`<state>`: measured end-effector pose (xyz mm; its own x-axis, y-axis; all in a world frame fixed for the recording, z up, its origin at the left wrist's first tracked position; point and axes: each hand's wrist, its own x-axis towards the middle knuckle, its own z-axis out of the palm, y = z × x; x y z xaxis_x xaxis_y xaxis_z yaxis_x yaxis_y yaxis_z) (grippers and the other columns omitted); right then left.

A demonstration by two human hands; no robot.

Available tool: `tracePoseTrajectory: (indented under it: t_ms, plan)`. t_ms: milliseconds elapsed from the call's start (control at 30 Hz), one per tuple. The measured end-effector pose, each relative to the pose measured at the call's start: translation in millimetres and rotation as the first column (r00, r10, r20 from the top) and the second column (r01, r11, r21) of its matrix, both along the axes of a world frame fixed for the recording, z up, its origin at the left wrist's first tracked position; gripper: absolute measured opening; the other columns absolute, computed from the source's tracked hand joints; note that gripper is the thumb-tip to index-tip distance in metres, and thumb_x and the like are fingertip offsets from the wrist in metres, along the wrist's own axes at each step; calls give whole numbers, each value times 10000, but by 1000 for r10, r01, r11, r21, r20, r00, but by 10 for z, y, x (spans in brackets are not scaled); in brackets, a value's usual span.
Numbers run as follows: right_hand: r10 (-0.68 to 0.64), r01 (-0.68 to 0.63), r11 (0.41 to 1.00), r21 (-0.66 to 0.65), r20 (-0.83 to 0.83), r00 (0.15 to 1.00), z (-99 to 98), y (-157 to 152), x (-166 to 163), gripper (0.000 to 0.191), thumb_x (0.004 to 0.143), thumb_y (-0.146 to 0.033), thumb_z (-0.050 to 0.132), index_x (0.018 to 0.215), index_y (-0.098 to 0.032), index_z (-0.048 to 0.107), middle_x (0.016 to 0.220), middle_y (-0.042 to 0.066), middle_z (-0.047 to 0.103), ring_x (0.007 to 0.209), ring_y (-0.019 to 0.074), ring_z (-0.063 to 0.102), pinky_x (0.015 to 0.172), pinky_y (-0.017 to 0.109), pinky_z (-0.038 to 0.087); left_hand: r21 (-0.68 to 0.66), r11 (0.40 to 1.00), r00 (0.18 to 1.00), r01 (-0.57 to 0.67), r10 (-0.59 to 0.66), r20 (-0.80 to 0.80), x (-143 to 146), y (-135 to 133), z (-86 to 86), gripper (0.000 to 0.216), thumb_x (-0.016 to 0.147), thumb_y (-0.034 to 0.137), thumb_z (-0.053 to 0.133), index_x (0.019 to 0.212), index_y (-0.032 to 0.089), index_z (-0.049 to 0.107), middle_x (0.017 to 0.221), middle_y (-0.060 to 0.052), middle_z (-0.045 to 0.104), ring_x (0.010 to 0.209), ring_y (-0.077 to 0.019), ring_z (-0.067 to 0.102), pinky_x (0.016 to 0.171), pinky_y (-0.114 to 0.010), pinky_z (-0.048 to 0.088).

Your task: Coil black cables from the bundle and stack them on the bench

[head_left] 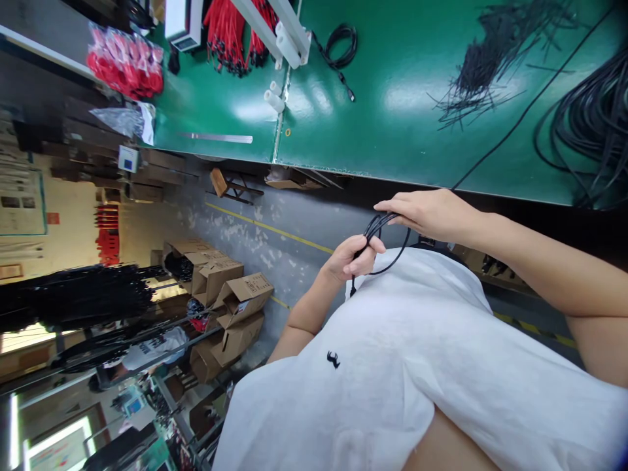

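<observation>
My left hand [356,256] is closed round a small coil of thin black cable [377,226], held above my lap. A dark plug end [353,289] hangs below the fingers of that hand. To its right, my right hand [424,212] grips the same cable at the coil's upper side, fingers stretched over it and thumb underneath. One loop droops between the hands against my white shirt. Behind my right hand, a black strand [520,118] runs up across the green table [392,124] toward the far right corner.
A finished-looking cable coil [342,49] lies on the table, left of loose black strands [483,62]. At right sits a large black cable bundle [593,118]. Red cables [228,33], a metal ruler [216,137] and a white frame [289,26] are farther left. Cardboard boxes [248,294] stand on the floor.
</observation>
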<state>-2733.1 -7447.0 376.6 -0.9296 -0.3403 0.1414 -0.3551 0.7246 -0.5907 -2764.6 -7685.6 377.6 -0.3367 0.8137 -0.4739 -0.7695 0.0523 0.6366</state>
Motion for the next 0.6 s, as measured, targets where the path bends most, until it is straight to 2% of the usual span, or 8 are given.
tracePoseTrajectory:
  t_ms: [100, 200, 300, 433, 533, 600]
  plan:
    - [16, -17, 999, -47, -31, 999, -42, 163, 4, 503, 1016, -520, 353, 1271, -205, 651, 1090, 108, 703, 940, 224, 650, 708, 297, 433, -122, 986, 989, -115, 124, 75, -40, -25, 66, 601, 1046, 488, 286, 863, 135, 736, 301, 104, 146, 235, -58, 81, 292, -196, 127]
    - [8, -18, 994, -108, -91, 996, -59, 333, 30, 484, 1037, -493, 317, 1097, -216, 710, 939, 83, 699, 849, 196, 639, 706, 297, 426, -156, 973, 975, -172, 190, 111, -75, -20, 152, 660, 1062, 476, 209, 890, 117, 735, 322, 95, 211, 231, -52, 101, 283, -194, 106]
    - [47, -55, 997, -52, -147, 988, -3, 337, 35, 430, 1034, -462, 364, 1039, -229, 725, 872, 72, 685, 794, 185, 618, 670, 297, 391, -139, 982, 977, -125, 146, 157, -83, 27, 194, 685, 1073, 413, 166, 833, 98, 725, 325, 77, 281, 226, -47, 140, 283, -175, 118]
    - [126, -134, 990, -42, -152, 980, 27, 176, -89, 434, 1040, -449, 353, 1042, -229, 728, 882, 68, 681, 789, 180, 605, 684, 298, 392, -155, 986, 967, -52, 88, 237, -78, 56, 193, 688, 1072, 415, 170, 815, 96, 722, 299, 93, 215, 220, -43, 73, 277, -157, 90]
    - [131, -136, 989, -50, -99, 986, -209, 342, -216, 460, 1049, -467, 340, 1095, -219, 724, 954, 69, 704, 846, 173, 612, 784, 305, 418, -145, 982, 958, -120, 153, 242, -101, -6, 201, 668, 1073, 391, 169, 827, 108, 722, 298, 112, 138, 235, -37, -13, 274, -142, 44]
    - [9, -7, 999, 42, -53, 999, -491, 734, -232, 492, 1056, -463, 335, 1118, -174, 728, 993, 96, 718, 904, 173, 612, 882, 327, 407, -98, 978, 953, -183, 200, 226, -119, -51, 207, 621, 1073, 337, 192, 857, 109, 728, 307, 120, 121, 250, -30, -57, 277, -133, 23]
